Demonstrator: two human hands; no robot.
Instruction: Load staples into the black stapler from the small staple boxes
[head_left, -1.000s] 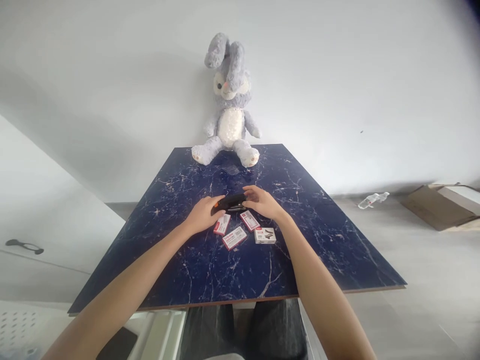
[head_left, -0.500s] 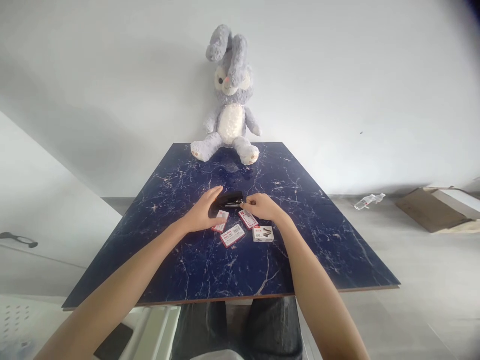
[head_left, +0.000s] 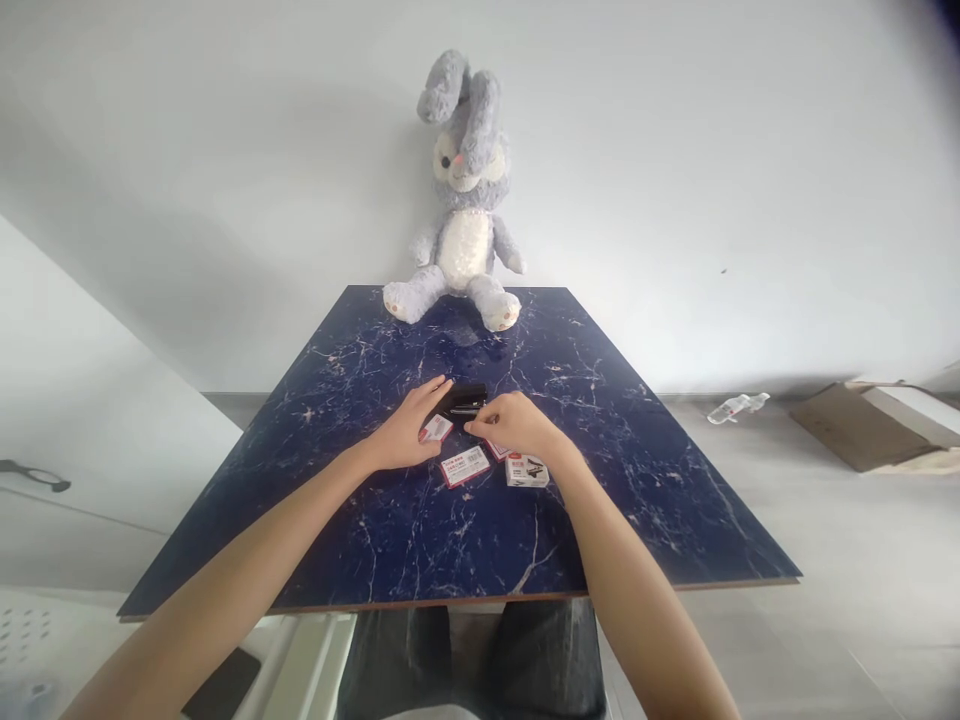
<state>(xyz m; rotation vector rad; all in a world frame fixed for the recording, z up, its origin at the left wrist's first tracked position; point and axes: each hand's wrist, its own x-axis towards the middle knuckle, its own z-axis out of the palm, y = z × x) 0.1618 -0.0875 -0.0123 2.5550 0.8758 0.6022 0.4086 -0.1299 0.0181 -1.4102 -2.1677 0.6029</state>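
Observation:
A black stapler [head_left: 466,399] lies on the dark blue marbled table [head_left: 420,540], in the middle. My left hand [head_left: 405,435] reaches along the stapler's left end, fingers over it and thumb below, holding it. My right hand [head_left: 516,426] is closed in a pinch just in front of the stapler; what the fingertips hold is too small to make out. Small white and red boxes lie around the hands: one [head_left: 435,430] by my left thumb, one [head_left: 465,466] between my wrists, and a white box [head_left: 527,470] under my right wrist. Another is mostly hidden under my right hand.
A grey and white plush rabbit [head_left: 463,215] sits at the table's far edge against the white wall. On the floor to the right lie a clear plastic bottle [head_left: 736,406] and flat cardboard [head_left: 862,425]. A white cabinet [head_left: 67,440] stands at the left.
My right hand has moved left from the stapler's right end to its front and closed into a pinch, covering one box. My left hand's fingers have stretched out along the stapler.

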